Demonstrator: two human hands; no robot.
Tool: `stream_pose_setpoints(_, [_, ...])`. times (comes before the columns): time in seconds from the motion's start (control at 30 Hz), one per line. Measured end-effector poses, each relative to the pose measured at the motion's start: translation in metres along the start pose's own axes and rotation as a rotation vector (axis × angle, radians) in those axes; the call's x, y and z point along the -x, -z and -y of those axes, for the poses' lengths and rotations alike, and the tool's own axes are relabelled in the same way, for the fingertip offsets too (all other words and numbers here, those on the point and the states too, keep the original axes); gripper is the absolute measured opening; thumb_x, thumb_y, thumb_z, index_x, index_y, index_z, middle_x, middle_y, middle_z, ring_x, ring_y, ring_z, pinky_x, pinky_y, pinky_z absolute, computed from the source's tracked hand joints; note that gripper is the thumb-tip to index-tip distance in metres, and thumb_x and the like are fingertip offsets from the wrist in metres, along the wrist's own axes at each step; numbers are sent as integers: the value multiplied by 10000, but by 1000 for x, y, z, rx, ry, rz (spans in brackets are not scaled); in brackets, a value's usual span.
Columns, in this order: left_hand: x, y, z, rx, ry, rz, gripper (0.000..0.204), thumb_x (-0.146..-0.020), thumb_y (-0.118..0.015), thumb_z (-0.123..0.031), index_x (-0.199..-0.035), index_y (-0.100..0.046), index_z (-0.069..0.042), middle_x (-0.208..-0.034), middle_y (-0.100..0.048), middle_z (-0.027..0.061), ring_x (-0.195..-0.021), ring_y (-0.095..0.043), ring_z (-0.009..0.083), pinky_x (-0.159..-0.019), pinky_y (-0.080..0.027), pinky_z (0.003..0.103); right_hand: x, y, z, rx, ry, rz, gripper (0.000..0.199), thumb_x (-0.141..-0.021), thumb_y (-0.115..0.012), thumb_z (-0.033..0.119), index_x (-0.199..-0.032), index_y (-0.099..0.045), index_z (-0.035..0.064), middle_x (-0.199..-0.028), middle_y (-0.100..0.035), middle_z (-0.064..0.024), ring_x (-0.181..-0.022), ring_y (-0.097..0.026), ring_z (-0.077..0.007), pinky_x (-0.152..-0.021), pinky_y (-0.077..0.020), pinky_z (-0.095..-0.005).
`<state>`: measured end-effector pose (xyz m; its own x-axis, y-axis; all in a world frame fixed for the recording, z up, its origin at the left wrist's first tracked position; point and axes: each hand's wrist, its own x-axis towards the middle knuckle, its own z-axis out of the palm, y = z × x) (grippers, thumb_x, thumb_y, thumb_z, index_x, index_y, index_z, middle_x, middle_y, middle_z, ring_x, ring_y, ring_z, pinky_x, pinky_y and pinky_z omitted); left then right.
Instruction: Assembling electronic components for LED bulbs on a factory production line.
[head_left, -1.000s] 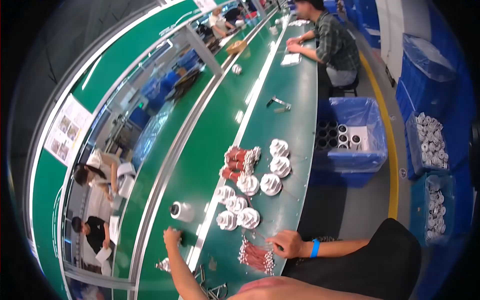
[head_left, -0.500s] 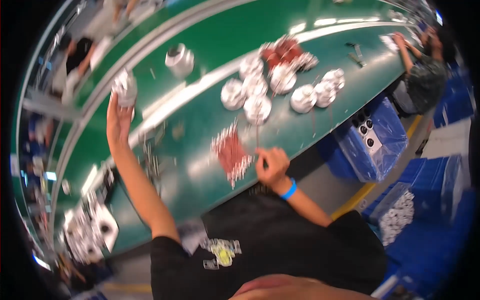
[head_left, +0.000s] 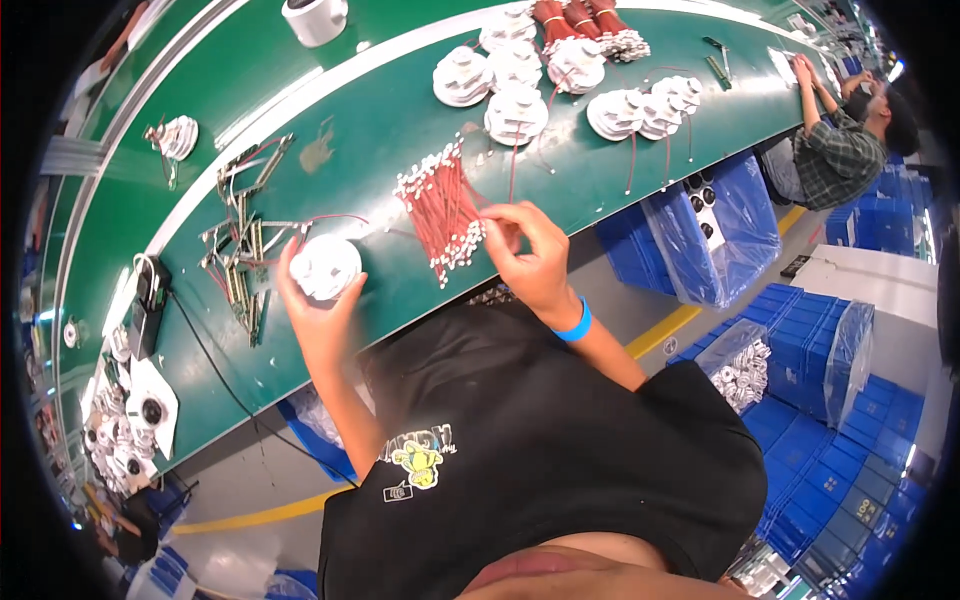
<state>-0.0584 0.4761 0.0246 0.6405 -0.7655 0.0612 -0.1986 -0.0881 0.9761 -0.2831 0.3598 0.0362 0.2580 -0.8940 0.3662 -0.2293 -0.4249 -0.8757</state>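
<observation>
My left hand (head_left: 322, 325) is closed around a white round lamp-like housing (head_left: 325, 268), fingers on one side and thumb on the other. It is held over the near left part of the green bench (head_left: 370, 130). My right hand (head_left: 535, 265), with a blue band on the wrist, pinches thumb and forefinger at the right edge of a spread bundle of red wires (head_left: 440, 205) with white ends. A red wire appears to be between those fingertips, though they partly hide it. Beyond the bundle sit several white round housings (head_left: 516, 114) with red wires trailing out.
Narrow circuit strips (head_left: 240, 285) lie left of the held housing. A green conveyor (head_left: 400, 35) runs behind, carrying another white housing (head_left: 175, 138) and a white cylinder (head_left: 316, 20). More red wire bundles (head_left: 575, 18) lie far back. Blue crates (head_left: 800, 340) stand right; a co-worker (head_left: 845, 150) sits far right.
My left hand has come back from the conveyor toward me, bringing the white housing. My right hand has shifted to the wire bundle's edge. The view has tilted, so the bench appears shifted.
</observation>
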Motion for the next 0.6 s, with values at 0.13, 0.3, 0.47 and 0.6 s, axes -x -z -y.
stream_pose_setpoints(0.13, [6,6,18,-284,-94,90,916,-671,-830,-18,-1439,-333,-45,-1357,-495,137,-1201,-514,214,-1034,-407,334,-23,-44,15,228,364,291,159,-745,-730,60,-887,-661,46,-828,-604,-84,-772,-573,-247,-675,-469,-354])
stream_pose_setpoints(0.3, [5,5,7,-186,-89,92,1040,-614,-878,-145,-1471,-293,-76,-1417,-436,154,-1319,-383,286,-1109,-290,409,-25,-82,7,677,403,441,116,-763,-683,97,-830,-622,25,-917,-582,-86,-897,-529,-266,-782,-420,-384])
stream_pose_setpoints(0.47, [6,5,22,-151,-72,61,945,-636,-875,-164,-1431,-371,-74,-1381,-464,138,-1294,-409,289,-1088,-323,410,-40,-79,9,288,300,368,79,-853,-632,89,-869,-599,19,-956,-641,-98,-906,-595,-260,-774,-456,-371])
stream_pose_setpoints(0.6, [5,1,15,-303,-107,83,842,-650,-860,-187,-1378,-456,-63,-1349,-498,138,-1258,-432,312,-1069,-343,423,-56,-52,31,-667,-246,181,138,-941,-608,79,-1017,-566,-29,-919,-691,-105,-774,-663,-118,-673,-535,-246])
